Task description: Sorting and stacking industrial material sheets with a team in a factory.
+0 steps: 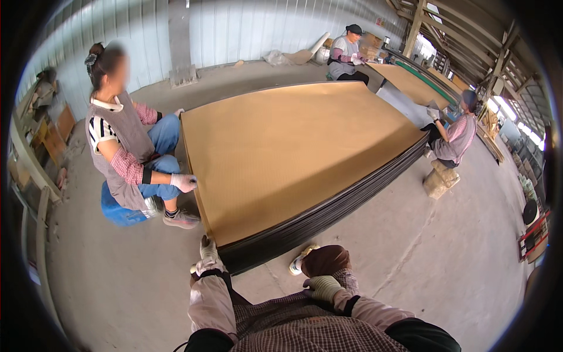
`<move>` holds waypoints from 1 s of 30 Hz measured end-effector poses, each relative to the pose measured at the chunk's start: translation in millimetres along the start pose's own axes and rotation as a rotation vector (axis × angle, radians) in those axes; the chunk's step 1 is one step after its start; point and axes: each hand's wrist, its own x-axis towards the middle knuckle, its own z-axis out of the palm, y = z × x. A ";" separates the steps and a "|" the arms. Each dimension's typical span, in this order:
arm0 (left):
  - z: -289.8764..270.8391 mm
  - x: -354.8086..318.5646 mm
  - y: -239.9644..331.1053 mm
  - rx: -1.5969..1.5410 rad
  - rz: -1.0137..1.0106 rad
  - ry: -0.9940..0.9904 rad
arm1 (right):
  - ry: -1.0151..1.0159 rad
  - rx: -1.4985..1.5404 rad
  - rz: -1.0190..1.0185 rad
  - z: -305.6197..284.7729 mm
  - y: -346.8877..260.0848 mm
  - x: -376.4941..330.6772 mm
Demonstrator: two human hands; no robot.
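Observation:
A big tan sheet (pixel 293 152) lies on top of a low stack of dark boards (pixel 328 214) on the concrete floor. My gloved left hand (pixel 207 249) touches the stack's near corner, fingers spread on the edge. My gloved right hand (pixel 321 287) rests closed on my knee and holds nothing. A seated person at the left has a gloved hand (pixel 183 182) on the sheet's left edge.
Another person (pixel 454 138) sits on a block (pixel 441 180) at the stack's right corner. A third person (pixel 347 56) sits at the far end beside a second tan sheet (pixel 413 84). Corrugated wall behind, timber racks at right, clutter along the left edge.

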 end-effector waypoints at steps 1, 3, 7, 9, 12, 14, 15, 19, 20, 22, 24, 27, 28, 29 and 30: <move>-26.4 10.3 -13.3 -0.042 0.031 0.043 | -0.013 0.000 -0.033 1.1 -4.0 6.2; 54.7 -12.5 0.3 0.026 -0.159 -0.068 | 0.007 0.006 0.075 2.3 17.5 -11.4; 77.6 -48.0 39.2 0.070 -0.208 -0.123 | 0.024 0.017 0.082 0.4 17.9 -17.2; 71.8 -52.8 50.7 0.060 -0.205 -0.168 | 0.025 0.031 0.074 -2.5 13.2 -16.9; 59.4 -52.9 54.7 0.125 -0.206 -0.164 | 0.023 0.043 0.065 -7.2 6.3 -14.9; 61.5 -61.2 63.5 0.185 -0.261 -0.157 | 0.020 0.036 0.075 -7.4 5.9 -15.4; 60.2 -60.1 59.5 0.223 -0.238 -0.153 | 0.003 0.035 0.083 -8.2 5.7 -14.7; 65.5 -66.4 66.5 0.268 -0.199 -0.158 | -0.042 0.019 0.095 -10.9 5.6 -12.7; 69.5 -68.7 70.3 0.265 -0.213 -0.174 | -0.046 0.014 0.098 -11.1 7.0 -13.4; 70.6 -70.5 73.0 0.264 -0.211 -0.186 | -0.044 0.008 0.092 -12.6 7.6 -13.3; 66.5 -68.9 70.1 0.269 -0.182 -0.180 | -0.043 0.008 0.083 -11.7 6.8 -12.7; 65.4 -65.9 65.9 0.300 -0.136 -0.151 | -0.033 0.017 0.084 -9.6 9.0 -12.2; 66.5 -65.4 66.6 0.291 -0.146 -0.150 | -0.030 0.023 0.086 -9.9 9.1 -12.4; 67.6 -64.9 67.4 0.282 -0.156 -0.147 | -0.026 0.029 0.087 -10.2 9.0 -12.6; 68.0 -64.8 68.4 0.274 -0.166 -0.144 | -0.024 0.025 0.088 -10.2 9.1 -12.3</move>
